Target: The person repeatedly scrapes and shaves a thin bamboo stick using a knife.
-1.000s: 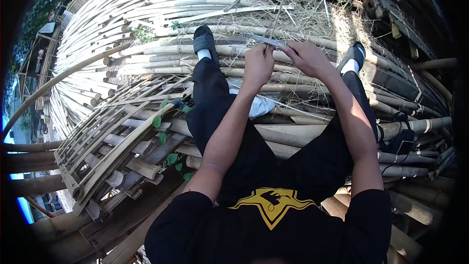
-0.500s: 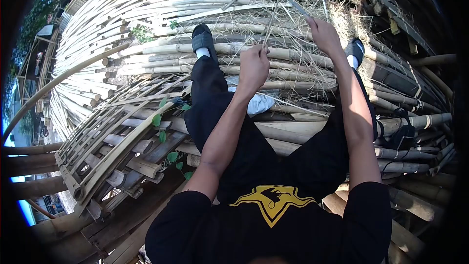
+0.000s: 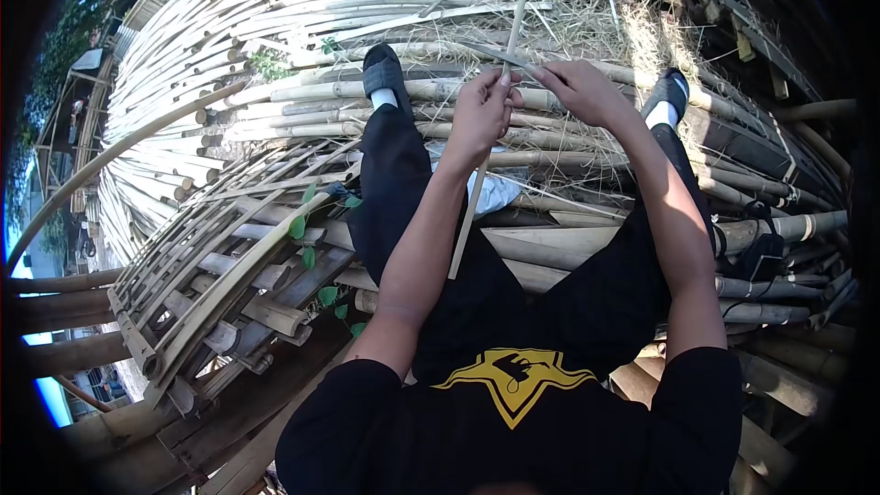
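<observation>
My left hand [image 3: 483, 115] is closed around a thin bamboo strip [image 3: 468, 220]. The strip runs from above my left thigh, through the fingers, and up past the hand to a pale far end. In my right hand [image 3: 587, 92] is a knife [image 3: 515, 59], held by its handle, which the fingers mostly cover. Its blade points left and crosses the strip just beyond my left hand; whether the edge bites into the strip I cannot tell. Both hands are close together over the bamboo poles between my feet.
Bamboo poles [image 3: 367, 92] lie across the ground under my feet, with shavings [image 3: 587, 23] scattered on them. To the left stands a slatted bamboo frame [image 3: 229, 266] with a green vine [image 3: 308, 257]. A whitish bag [image 3: 495, 192] lies between my legs. A dark pouch-like item [image 3: 759, 252] sits at right.
The right hand has come down and left, bringing the knife blade across the strip. The strip now shows at greater length, extending below my left hand toward my thigh.
</observation>
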A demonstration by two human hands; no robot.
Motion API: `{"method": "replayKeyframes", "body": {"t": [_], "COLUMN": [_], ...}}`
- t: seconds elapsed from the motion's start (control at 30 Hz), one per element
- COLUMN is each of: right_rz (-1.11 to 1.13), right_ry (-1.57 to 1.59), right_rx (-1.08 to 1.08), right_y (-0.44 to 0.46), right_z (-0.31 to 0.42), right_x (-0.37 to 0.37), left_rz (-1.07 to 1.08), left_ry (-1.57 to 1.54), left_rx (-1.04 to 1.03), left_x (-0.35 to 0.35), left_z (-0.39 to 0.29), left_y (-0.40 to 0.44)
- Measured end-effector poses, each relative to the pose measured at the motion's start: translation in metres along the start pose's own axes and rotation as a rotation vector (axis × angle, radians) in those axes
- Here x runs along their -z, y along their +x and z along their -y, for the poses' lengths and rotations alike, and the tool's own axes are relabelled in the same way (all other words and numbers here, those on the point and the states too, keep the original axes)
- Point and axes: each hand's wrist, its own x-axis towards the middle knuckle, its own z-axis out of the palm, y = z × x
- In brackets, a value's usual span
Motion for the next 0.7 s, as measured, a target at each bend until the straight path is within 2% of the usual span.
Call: {"method": "replayKeyframes", "body": {"t": [0.17,0.6,0.67,0.7], "right_rz": [0.068,-0.124,-0.285,-0.274], "right_ry": [-0.043,-0.335,-0.310,-0.305], "right_rx": [-0.020,0.085,-0.158,-0.162], "right_y": [-0.006,0.005,0.012,0.008], "right_z": [0.008,-0.015,-0.039,-0.037], "right_x": [-0.002,-0.005,0.000,-0.004], "left_rz": [-0.018,-0.041,-0.024,-0.018], "left_ry": [-0.054,0.003,-0.016,-0.036], "left_rx": [0.008,0.053,0.055,0.067], "left_x": [0.002,-0.002,0.002,0.004], "left_z": [0.002,-0.002,-0.006,-0.005], "left_y": [-0.001,0.002,-0.005,-0.016]}}
